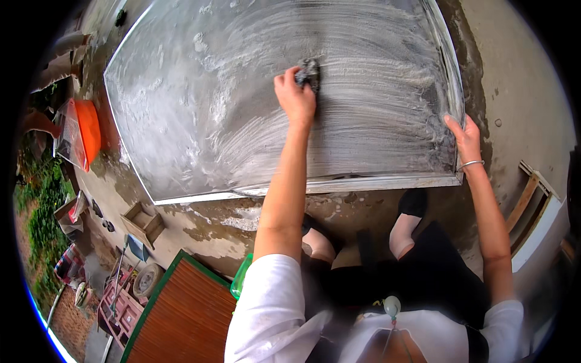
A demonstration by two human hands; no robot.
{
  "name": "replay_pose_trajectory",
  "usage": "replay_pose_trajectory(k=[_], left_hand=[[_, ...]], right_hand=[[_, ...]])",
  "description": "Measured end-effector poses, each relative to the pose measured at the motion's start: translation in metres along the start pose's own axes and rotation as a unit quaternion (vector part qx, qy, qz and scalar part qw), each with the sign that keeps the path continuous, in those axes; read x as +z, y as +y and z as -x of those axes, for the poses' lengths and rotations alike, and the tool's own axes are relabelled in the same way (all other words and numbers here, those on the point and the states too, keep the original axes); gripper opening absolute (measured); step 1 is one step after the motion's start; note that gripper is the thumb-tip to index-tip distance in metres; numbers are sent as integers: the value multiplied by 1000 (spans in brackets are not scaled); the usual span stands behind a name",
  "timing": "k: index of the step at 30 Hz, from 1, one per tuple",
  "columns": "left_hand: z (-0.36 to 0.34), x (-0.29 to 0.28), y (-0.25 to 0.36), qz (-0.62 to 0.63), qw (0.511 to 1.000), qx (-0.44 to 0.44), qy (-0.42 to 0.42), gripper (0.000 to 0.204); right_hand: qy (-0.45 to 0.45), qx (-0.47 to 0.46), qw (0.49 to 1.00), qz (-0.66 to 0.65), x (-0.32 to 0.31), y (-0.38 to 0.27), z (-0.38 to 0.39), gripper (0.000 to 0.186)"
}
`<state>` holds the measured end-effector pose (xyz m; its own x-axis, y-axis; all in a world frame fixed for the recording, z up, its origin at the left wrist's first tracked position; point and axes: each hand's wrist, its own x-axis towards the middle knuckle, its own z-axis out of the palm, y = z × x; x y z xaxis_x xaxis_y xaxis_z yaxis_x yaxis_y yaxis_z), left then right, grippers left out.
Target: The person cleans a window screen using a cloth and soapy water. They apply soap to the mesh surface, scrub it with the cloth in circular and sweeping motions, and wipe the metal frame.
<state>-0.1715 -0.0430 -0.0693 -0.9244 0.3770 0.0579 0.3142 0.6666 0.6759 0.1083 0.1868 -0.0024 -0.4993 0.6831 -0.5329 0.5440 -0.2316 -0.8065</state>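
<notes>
A large flat panel (175,139) with a pale metal frame (411,183) lies in front of me, its grey surface streaked with white suds. My left hand (295,100) is closed around a dark, crumpled scouring pad (310,74) and presses it on the panel near the middle. Curved wipe marks run across the suds to the right of the pad. At the right edge, my right hand (467,138) grips the frame near its near corner, thumb on top; its other fingertips are partly hidden. A bracelet (472,163) circles that wrist.
Wet concrete (224,242) surrounds the panel, with my feet close to its near edge. An orange basin (89,133) stands to the left. A wooden box (143,222), a corrugated brown sheet (181,308) and a green plastic item (242,275) lie nearer. Wooden frames (526,206) rest at right.
</notes>
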Motion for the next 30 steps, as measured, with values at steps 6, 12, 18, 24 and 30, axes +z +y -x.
replay_pose_trajectory(k=[6, 12, 18, 24, 30], left_hand=[[-10, -183, -200, -316, 913, -226, 123, 43], [2, -139, -181, -235, 934, -235, 132, 44], [-1, -108, -167, -276, 927, -190, 169, 43], [-3, -123, -185, -244, 947, -158, 140, 44], [-1, -121, -177, -248, 938, -188, 149, 44]], right_hand=[[-21, 18, 999, -42, 4, 0, -4, 32], [-35, 27, 998, -35, -5, 11, -7, 31], [-35, 21, 999, -15, -7, 13, -10, 41], [28, -19, 999, 17, 7, -11, -24, 53], [14, 28, 997, 67, 2, -15, -44, 49]])
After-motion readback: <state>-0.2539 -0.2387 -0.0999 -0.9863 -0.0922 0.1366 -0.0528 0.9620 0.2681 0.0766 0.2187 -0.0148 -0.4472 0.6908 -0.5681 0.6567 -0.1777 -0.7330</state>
